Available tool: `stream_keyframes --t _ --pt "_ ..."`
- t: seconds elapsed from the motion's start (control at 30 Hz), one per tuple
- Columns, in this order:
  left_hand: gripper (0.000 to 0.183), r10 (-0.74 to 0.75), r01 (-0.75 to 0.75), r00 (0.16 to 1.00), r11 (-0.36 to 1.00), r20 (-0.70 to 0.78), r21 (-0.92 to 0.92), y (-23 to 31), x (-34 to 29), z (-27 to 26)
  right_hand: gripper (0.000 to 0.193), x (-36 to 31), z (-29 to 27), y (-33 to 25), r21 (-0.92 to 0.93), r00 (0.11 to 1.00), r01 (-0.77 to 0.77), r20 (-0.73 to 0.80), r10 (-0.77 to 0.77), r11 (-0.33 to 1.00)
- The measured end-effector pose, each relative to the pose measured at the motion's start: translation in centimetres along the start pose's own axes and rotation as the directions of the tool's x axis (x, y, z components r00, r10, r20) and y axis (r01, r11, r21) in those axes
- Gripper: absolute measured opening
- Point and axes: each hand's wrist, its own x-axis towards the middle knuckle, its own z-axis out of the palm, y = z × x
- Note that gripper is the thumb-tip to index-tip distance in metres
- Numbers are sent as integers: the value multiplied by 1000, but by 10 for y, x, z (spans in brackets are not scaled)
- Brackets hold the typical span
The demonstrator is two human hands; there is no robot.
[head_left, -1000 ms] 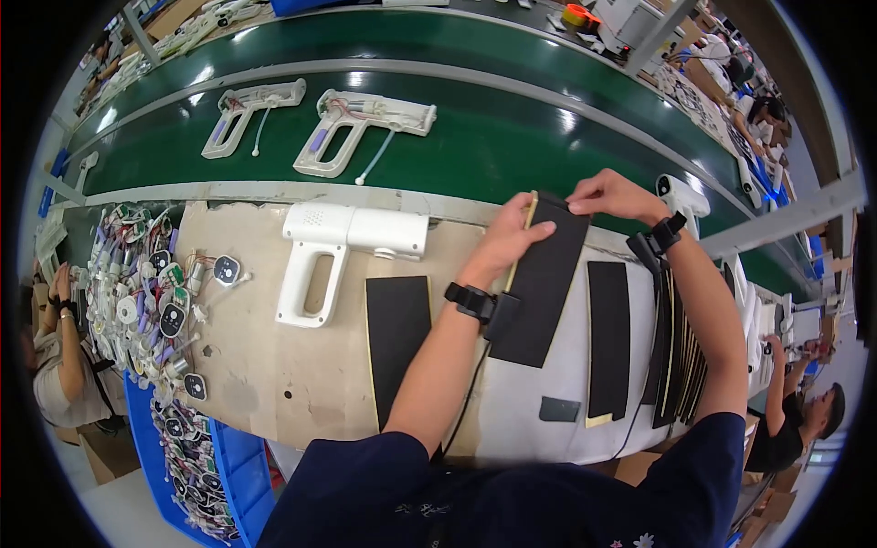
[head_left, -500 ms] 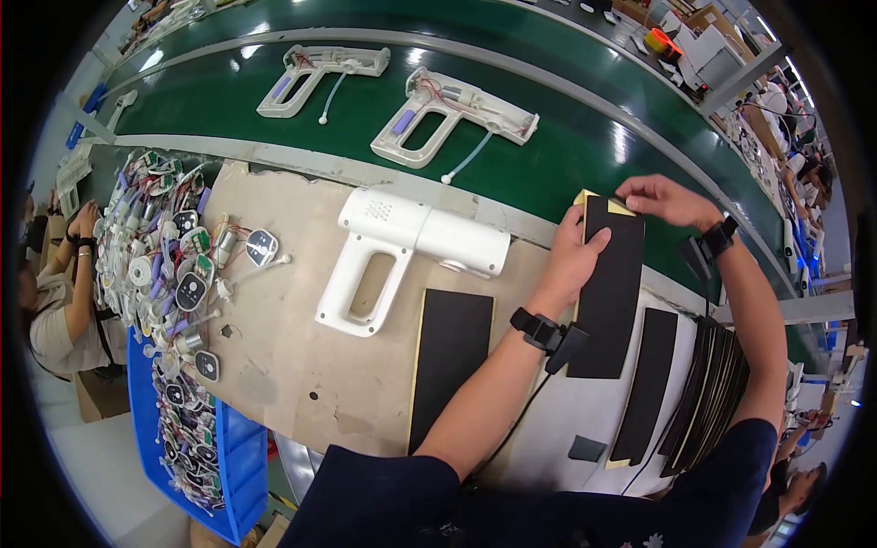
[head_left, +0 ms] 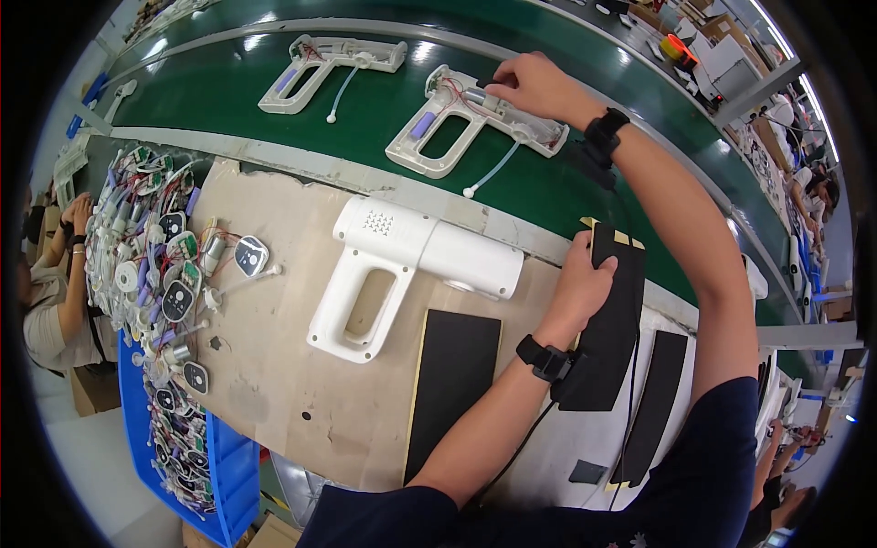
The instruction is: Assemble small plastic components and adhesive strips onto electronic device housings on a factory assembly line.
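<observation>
My left hand grips the upper part of a black foam sheet with yellow backing, thumb on its face. Out over the green belt, my right hand has its fingertips pinched together at the silver motor inside an open white gun-shaped half shell. What those fingers hold, if anything, is too small to make out. A closed white gun-shaped housing lies on the bench to the left of my left hand. Another open half shell with wiring and a tube sits farther left on the belt.
Black foam sheets and a narrow foam strip lie on the bench. At the left are piled wired electronic parts and a blue bin full of them. A metal rail borders the belt. Another person's hand shows far left.
My right hand has left the foam sheet's top edge and moved left and away, over the nearer half shell. My left hand keeps its grip on the sheet, which sits slightly lower.
</observation>
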Motion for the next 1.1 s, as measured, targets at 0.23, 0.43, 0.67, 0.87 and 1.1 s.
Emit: stream_keyframes --t 0.23,0.43,0.67,0.87,1.1 --pt "39 58 -56 998 994 -20 89 -8 2 -1 35 0 10 3 -18 993 -36 113 38 999" --pt "43 2 -23 992 986 124 165 -11 1 0 35 -3 -12 -4 -135 1000 -21 8 22 991" --pt "49 70 -175 963 896 259 409 -33 1 5 32 5 10 -60 382 963 212 77 -259 900" --pt "44 -26 -86 963 915 269 394 -27 2 5 33 3 26 -56 427 974 152 86 -207 892" --pt "62 -58 -81 949 906 311 416 -20 0 7 33 -9 27 -50 412 973 113 140 -185 904"
